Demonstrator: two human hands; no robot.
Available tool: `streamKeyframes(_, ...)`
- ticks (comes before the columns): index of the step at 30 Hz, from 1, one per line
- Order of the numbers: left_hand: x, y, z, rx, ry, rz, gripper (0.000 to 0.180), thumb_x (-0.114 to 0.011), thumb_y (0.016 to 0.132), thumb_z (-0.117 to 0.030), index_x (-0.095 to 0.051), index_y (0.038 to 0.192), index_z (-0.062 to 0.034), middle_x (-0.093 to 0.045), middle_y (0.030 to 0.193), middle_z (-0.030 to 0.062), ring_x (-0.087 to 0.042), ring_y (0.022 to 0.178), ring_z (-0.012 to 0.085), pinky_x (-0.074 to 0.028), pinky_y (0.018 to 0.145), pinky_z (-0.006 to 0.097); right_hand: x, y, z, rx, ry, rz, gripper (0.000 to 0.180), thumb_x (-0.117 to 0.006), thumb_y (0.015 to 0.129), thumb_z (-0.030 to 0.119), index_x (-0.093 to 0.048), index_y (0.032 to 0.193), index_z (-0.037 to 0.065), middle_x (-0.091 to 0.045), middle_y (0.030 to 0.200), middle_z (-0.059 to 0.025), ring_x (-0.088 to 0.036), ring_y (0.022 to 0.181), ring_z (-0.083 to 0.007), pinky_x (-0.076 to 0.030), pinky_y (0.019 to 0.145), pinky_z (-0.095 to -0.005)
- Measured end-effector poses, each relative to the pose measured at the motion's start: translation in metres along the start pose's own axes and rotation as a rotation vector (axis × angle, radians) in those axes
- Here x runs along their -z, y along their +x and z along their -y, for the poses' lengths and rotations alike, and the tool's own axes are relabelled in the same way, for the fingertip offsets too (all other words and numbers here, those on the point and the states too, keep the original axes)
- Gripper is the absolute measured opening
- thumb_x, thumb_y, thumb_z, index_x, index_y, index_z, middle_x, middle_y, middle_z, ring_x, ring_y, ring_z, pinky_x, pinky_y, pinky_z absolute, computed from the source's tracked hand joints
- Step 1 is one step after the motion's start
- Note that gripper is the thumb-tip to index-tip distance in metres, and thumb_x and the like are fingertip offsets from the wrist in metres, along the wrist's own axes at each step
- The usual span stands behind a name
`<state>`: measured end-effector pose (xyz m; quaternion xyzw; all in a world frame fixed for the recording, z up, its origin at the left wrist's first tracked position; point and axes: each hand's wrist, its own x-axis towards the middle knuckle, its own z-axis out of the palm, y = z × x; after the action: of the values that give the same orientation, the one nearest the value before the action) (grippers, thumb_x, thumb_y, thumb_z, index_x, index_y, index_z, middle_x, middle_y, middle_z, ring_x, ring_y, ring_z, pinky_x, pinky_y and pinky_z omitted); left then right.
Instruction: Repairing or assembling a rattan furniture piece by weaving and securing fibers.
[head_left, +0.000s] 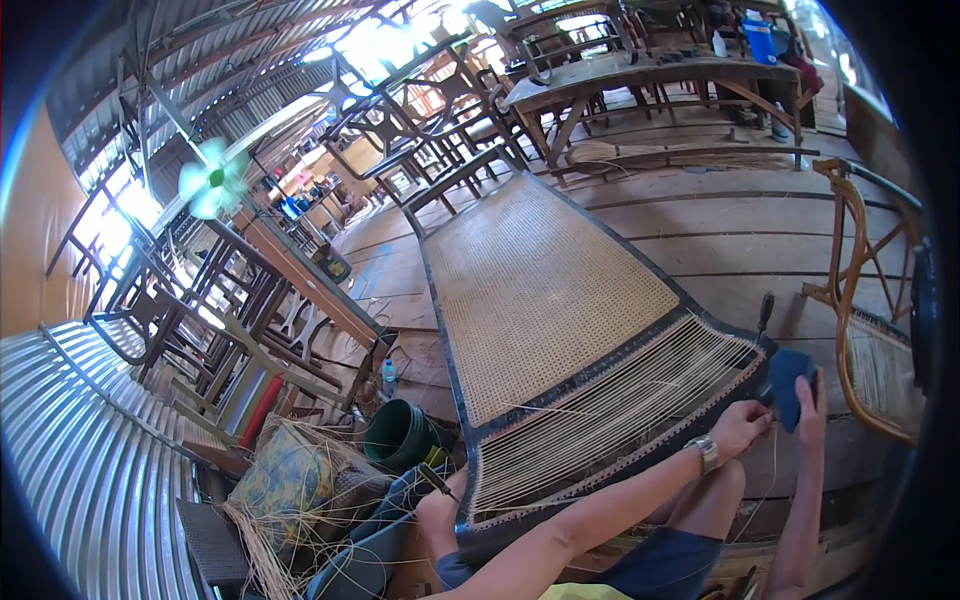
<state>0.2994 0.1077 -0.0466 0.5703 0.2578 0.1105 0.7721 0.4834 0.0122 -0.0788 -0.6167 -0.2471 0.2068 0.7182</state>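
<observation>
While the left hand (738, 428) pinches a cane strand (600, 415) at the chair frame (560, 300) edge, the right hand (808, 400) grips a blue pad (787, 385); weaving seems underway, needing steady tension next.

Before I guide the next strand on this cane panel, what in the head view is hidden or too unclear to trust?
- Left hand fingertips: pressed at the frame edge; the strand they pinch is too thin to see.
- Right hand: palm covered by the dark blue object it holds; what that is stays unclear.
- Tool beside the frame: tip hidden behind the rim.
- Rattan chair: cut off by the right edge.
- Green bucket: contents dark.
</observation>
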Motion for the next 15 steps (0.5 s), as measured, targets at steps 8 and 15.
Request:
streamKeyframes(8,-0.016,0.005,0.039,-0.108,0.085,-0.079,0.009,-0.058,0.089,-0.005,-0.061,0.083,-0.0003,-0.059,0.070,0.0010,-0.052,0.060,0.0087,-0.040,0.053,0.026,-0.044,-0.063,0.055,0.196,-0.470,0.283,0.027,-0.049,0.102,0.022,-0.049,0.119,0.001,-0.060,0.097,-0.0175,-0.059,0.089,-0.0224,-0.047,0.083,-0.0368)
streamKeyframes(15,-0.014,-0.034,0.014,-0.284,-0.062,-0.043,0.013,-0.063,0.094,-0.011,-0.066,0.090,0.0002,-0.066,0.076,0.0027,-0.063,0.068,0.0089,-0.051,0.063,0.025,0.046,-0.003,0.017,0.273,-0.529,-0.033,0.044,-0.057,0.101,0.023,-0.046,0.136,-0.001,-0.058,0.124,-0.0155,-0.055,0.114,-0.0220,-0.042,0.100,-0.0331)
